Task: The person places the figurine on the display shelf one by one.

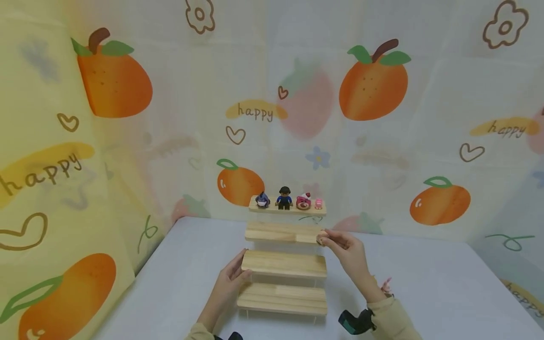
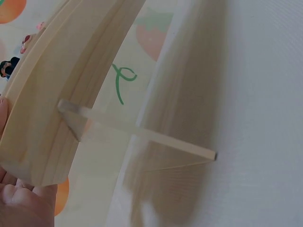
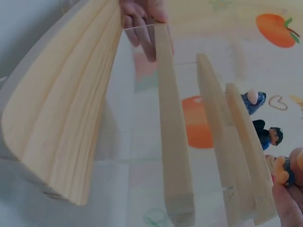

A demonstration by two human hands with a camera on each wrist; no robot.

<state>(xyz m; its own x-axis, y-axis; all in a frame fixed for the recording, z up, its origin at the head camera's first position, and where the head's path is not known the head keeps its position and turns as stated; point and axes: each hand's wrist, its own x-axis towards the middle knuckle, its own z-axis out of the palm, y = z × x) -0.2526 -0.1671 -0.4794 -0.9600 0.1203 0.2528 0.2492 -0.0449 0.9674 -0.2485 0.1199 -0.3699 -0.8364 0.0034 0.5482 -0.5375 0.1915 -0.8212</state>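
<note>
A wooden tiered display shelf (image 1: 284, 263) stands in the middle of the table. My left hand (image 1: 229, 277) grips the left end of its second board from the bottom, thumb and fingers on either side. In the head view my right hand (image 1: 349, 255) pinches a small figurine (image 1: 320, 237) at the right end of the second board from the top. The right wrist view shows this figurine (image 3: 284, 171) as tan and dark blue, partly cut off by the frame. On the top board stand a donkey figurine (image 1: 262, 200), a dark-haired toy figure (image 1: 284, 198), a pink bear figurine (image 1: 303, 201) and a tiny pink figurine (image 1: 318, 203).
The shelf stands on a white table (image 1: 178, 264), its boards raised on thin legs (image 2: 175, 141). A cloth backdrop (image 1: 272, 156) printed with oranges and "happy" rises behind and to the left. Near the right sleeve is a black wrist camera (image 1: 356, 322).
</note>
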